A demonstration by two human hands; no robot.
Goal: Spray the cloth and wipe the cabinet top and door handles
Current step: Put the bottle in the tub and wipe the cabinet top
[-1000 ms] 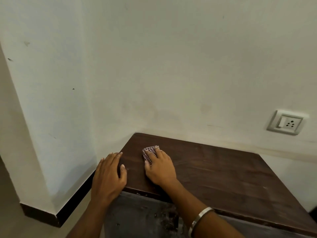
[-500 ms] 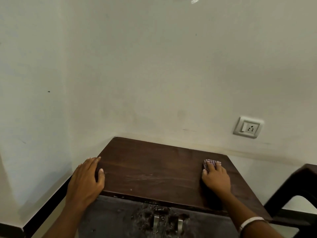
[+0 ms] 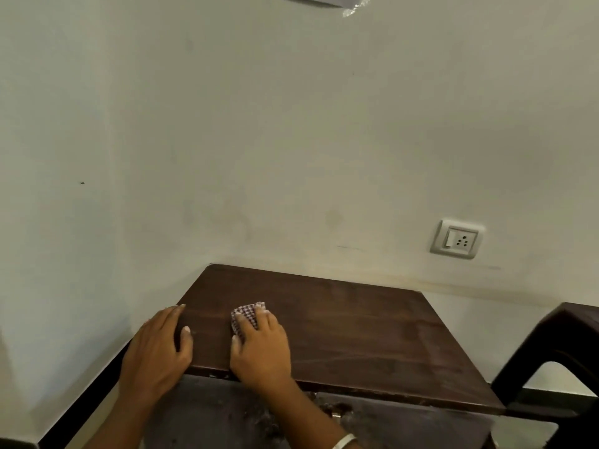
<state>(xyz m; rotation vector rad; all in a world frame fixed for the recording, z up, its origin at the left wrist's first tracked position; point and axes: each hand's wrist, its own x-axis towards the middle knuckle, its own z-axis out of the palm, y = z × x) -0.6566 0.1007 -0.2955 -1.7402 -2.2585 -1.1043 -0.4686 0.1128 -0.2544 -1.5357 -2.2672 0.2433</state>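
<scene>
The cabinet top is a dark brown wooden panel set into a wall corner; all positions below are referenced to it. The right hand lies palm-down on the panel near its front-left area, fingers extended flat, pressing the checked cloth against the wood (the cloth shows only beyond the fingertips; the remainder is covered by the hand). The left hand rests open over the panel's front-left corner, fingers along the left edge and thumb on the surface, holding nothing. A metal bangle sits on the right wrist. A wall socket is mounted above the panel's rear-right corner. A dark chair stands just beside the right edge.
</scene>
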